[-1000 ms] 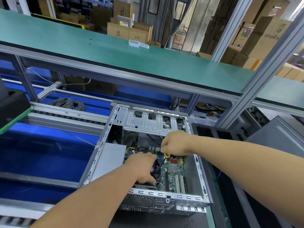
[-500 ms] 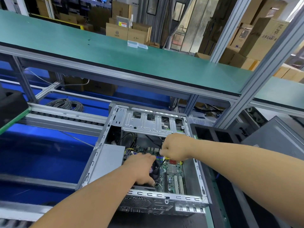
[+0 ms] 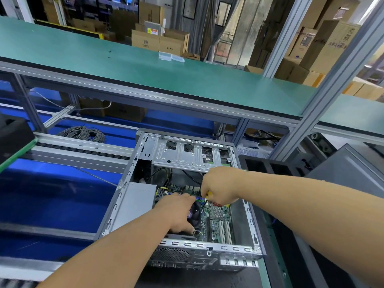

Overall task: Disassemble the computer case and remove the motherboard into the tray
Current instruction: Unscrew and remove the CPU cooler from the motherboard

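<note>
An open grey computer case (image 3: 252, 223) lies on its side in front of me, its side panel off. The green motherboard (image 3: 218, 221) sits in its floor, with a black CPU fan (image 3: 195, 213) and a silver drive cage (image 3: 187, 154) at the far end. My left hand (image 3: 176, 210) rests on the fan, fingers spread over it. Above the board's far part, my right hand (image 3: 220, 187) is curled round a yellow-handled tool (image 3: 208, 194) whose dark shaft points down at the board. The tool's tip is hidden among the parts.
A grey power supply (image 3: 135, 200) fills the case's left side. A black tray (image 3: 272, 167) and a grey panel (image 3: 349, 169) stand to the right. A green shelf (image 3: 145, 67) overhangs the far side. Coiled grey cable (image 3: 83, 133) lies at the back left on the blue conveyor (image 3: 52, 196).
My right hand with the tool has shifted a little left and toward the far end of the board. My left hand stays on the fan.
</note>
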